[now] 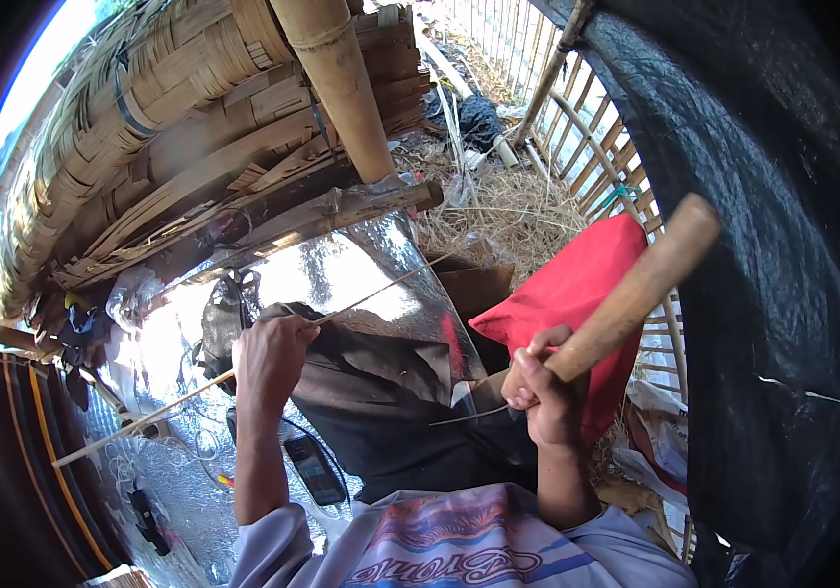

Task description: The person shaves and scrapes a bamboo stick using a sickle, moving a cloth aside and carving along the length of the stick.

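My left hand (268,361) is closed around a long thin bamboo strip (146,419). The strip runs slantwise, from the lower left past my fist toward the straw at the upper right. On the right, my right hand (545,397) grips a knife by its thick, long wooden handle (636,286), which slants up and to the right. A narrow, curved dark blade (474,418) points left from below that hand, over my dark-covered lap (371,377). The blade and the strip are apart.
A shiny silver sheet (317,265) covers the ground, with a phone (314,468) near my left forearm. Rolled woven bamboo mats (175,78) and a bamboo post (342,93) stand ahead. Red fabric (567,274) lies beyond my right hand. Black tarp (783,245) hangs at right.
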`<state>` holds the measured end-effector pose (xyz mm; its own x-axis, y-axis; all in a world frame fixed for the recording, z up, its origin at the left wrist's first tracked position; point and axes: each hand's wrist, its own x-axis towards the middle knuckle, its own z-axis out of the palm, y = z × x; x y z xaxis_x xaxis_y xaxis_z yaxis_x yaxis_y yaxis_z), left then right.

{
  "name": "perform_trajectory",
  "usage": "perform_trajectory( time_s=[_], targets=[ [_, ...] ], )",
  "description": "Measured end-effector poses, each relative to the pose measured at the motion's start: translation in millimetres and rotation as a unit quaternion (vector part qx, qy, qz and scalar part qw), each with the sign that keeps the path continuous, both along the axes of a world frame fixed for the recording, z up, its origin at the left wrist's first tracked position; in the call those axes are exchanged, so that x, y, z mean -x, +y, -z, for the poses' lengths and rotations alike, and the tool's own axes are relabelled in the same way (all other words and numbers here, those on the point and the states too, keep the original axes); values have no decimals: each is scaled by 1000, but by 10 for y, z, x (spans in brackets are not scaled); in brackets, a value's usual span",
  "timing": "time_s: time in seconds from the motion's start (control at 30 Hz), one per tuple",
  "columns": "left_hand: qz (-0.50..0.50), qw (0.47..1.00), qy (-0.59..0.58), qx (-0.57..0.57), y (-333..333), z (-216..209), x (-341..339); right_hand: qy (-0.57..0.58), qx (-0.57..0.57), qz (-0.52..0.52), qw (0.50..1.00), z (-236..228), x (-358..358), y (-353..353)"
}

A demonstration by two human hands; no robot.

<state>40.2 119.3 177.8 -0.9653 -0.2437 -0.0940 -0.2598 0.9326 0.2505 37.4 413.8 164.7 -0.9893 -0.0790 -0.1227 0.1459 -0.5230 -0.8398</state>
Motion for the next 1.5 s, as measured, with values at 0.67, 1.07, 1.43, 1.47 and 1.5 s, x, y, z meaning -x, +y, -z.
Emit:
perform_trajectory(
  time_s=[0.67,1.07,1.43,1.47,1.5],
  targets=[
    [395,856,274,192,454,-1366,118,-16,-61,-207,976,270,819,-1101],
    [252,642,510,-514,354,-1198,179,6,-95,-187,978,312,817,-1132],
    [285,479,443,-702,558,-1230,350,0,-93,-186,978,394,786,-1102],
    [295,478,407,-721,538,-1180,466,-13,-61,-187,980,376,792,-1036],
    [272,472,408,-732,502,-1104,537,1,-63,-170,984,382,798,-995]
  ],
)
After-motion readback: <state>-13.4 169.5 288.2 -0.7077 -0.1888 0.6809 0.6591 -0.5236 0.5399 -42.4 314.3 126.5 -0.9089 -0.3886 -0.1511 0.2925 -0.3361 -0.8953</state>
